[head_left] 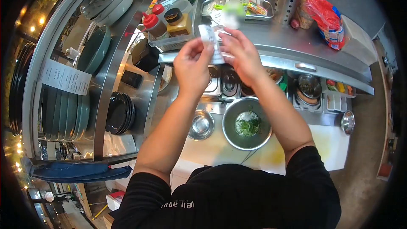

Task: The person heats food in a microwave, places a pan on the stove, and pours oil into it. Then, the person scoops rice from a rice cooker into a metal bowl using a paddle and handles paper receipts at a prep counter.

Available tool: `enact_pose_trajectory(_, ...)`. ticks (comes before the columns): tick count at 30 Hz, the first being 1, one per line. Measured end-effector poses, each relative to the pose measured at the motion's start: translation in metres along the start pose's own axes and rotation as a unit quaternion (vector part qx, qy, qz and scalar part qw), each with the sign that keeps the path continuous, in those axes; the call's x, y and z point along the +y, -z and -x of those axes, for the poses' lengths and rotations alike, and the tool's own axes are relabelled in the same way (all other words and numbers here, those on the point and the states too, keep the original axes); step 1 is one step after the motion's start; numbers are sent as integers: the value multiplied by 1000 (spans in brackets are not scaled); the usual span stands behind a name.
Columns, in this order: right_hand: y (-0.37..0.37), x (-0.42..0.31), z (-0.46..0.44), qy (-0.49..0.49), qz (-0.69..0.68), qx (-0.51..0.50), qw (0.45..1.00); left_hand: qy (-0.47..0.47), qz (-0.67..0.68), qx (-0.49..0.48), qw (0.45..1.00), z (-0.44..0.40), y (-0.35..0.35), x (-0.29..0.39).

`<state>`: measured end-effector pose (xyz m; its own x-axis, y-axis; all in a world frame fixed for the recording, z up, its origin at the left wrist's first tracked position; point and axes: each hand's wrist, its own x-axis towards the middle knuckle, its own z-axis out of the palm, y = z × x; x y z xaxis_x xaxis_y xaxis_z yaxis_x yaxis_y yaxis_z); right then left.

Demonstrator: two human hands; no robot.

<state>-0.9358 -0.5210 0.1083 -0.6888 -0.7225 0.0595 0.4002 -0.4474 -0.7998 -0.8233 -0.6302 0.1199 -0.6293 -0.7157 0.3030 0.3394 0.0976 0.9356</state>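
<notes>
My left hand [193, 65] pinches a white printed paper slip [216, 53], raised above the counter shelf. From the other side, the fingers of my right hand [242, 55] are bent against the slip's edge and seem to grip it too. Whether the slip is folded or curled I cannot make out. Below my forearms stands a large metal bowl [228, 135], with shredded greens [248, 125] and something white inside. An empty small metal bowl [201, 124] is to its left on the white board [212, 149].
A clear plastic bin [186, 41] with sauce bottles stands left on the shelf. Behind my hands lies a metal tray [268, 15] of packets. A perforated utensil holder [283, 4] and a red bag [325, 19] are at right. Plates [119, 113] fill the left rack.
</notes>
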Motion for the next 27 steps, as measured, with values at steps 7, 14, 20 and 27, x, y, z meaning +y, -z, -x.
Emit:
enact_pose_trajectory(7, 20, -22, -112, -31, 238, -57, 969, -7, 47, 114, 992, -64, -38, -30)
enact_pose_trajectory(14, 20, -3, -155, 101, 428, -15, 898, -48, -55, 252, 965, -94, -41, -74)
enact_pose_trajectory(20, 40, 25, -174, 100, 348, -25, 932, -22, -107, 228, 967, -88, -48, -66)
enact_pose_trajectory(27, 33, 4, -150, 66, 262, -31, 962, -19, -42, 229, 972, -89, -56, -74)
